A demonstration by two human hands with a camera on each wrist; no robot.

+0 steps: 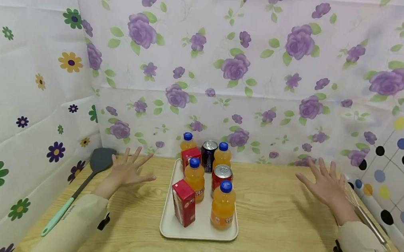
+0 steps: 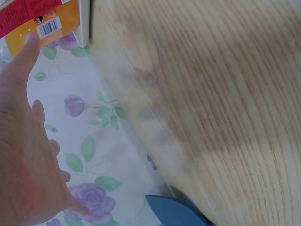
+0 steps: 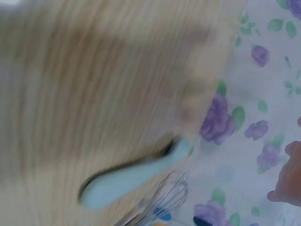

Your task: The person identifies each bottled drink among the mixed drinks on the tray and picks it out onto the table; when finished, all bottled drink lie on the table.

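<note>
My left hand [image 1: 126,172] hovers over the left of the table with its fingers spread, holding nothing. Nearest to it lies a turner [image 1: 101,159] with a dark blade and mint-green handle. On the right, my right hand [image 1: 325,185] is also spread and holds nothing, close to a metal whisk [image 1: 367,220]. Between the hands stands a cream tray [image 1: 199,234]. It carries several blue-capped orange drink bottles [image 1: 223,208], two red cartons [image 1: 184,204], a red can [image 1: 221,179] and a dark can [image 1: 208,156].
A mint-green handle-like object [image 3: 134,181] lies beside the whisk in the right wrist view; the head view does not show it plainly. Flowered cloth [image 1: 192,69] hangs behind the wooden table [image 1: 268,228], and patterned cloths close off both sides.
</note>
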